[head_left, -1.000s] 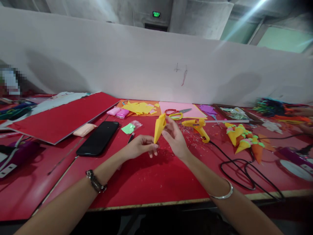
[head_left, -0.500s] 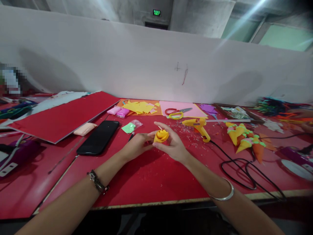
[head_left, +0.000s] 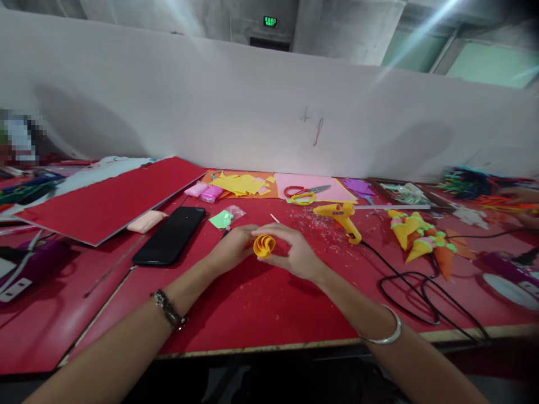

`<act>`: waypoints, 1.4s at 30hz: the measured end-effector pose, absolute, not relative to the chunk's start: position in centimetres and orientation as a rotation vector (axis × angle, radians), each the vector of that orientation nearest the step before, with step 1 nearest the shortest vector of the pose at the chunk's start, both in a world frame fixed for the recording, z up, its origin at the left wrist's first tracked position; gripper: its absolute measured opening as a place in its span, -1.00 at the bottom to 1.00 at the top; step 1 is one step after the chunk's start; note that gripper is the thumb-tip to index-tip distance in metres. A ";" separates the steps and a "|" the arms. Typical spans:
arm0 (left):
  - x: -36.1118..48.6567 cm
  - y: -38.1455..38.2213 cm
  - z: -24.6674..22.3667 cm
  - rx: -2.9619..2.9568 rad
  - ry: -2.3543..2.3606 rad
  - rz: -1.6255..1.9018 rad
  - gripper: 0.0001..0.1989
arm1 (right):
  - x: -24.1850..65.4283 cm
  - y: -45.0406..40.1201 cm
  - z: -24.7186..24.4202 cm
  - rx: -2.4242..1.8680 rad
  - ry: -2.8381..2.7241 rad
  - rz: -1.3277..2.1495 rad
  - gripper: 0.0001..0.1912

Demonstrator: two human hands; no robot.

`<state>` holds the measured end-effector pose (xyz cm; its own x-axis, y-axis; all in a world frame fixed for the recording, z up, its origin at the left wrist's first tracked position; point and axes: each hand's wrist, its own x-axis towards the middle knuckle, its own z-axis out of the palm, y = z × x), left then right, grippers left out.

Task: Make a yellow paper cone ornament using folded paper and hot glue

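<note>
A rolled yellow paper piece (head_left: 264,246), with spiral layers showing at its open end, is between my two hands over the middle of the red table. On its left, my left hand (head_left: 234,248) grips it, with the fingertips partly hidden behind the roll. From the other side, my right hand (head_left: 300,253) curves around it, the thumb under and the fingers over, touching its edge. A thin white stick (head_left: 274,218) lies just beyond my right hand. Right of that hand rests a yellow glue gun (head_left: 342,217) with a black cord.
Scissors (head_left: 304,194) lie on pink paper at the back, beside yellow scraps (head_left: 240,184). A black phone (head_left: 170,235) and a red board (head_left: 113,193) are at left. Small paper cones (head_left: 415,233) sit at right. Another person's hand (head_left: 522,197) is at the far right.
The yellow roll has shifted left and toward me and tipped so its spiral end faces me. My right fingers have lowered and curled around it, exposing the white stick behind.
</note>
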<state>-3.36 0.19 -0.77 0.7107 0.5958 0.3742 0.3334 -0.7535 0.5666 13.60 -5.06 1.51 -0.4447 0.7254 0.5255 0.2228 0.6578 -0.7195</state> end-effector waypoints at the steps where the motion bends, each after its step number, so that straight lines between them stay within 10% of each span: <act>1: -3.3 0.2 -0.8 2.448 0.720 0.758 -0.86 | 13.6 -5.0 1.5 -0.736 -1.992 0.713 -0.62; 25: -2.9 -0.8 -0.1 2.325 0.757 0.616 -0.71 | 13.8 -3.8 0.5 -1.001 -1.767 0.927 -0.79; 35: -3.4 -0.2 0.1 2.014 0.866 1.384 -0.53 | 13.5 -3.9 0.3 -1.107 -1.706 1.330 -0.73; 42: -3.5 -0.2 0.4 2.149 0.914 1.384 -0.77 | 13.4 -3.8 -0.1 -1.112 -1.692 1.340 -0.85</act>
<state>-3.55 -0.17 0.40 0.2871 0.7201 0.6317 0.2981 -0.6939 0.6555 13.44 -3.80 -0.07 -0.3877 0.9217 0.0125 0.1994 0.0971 -0.9751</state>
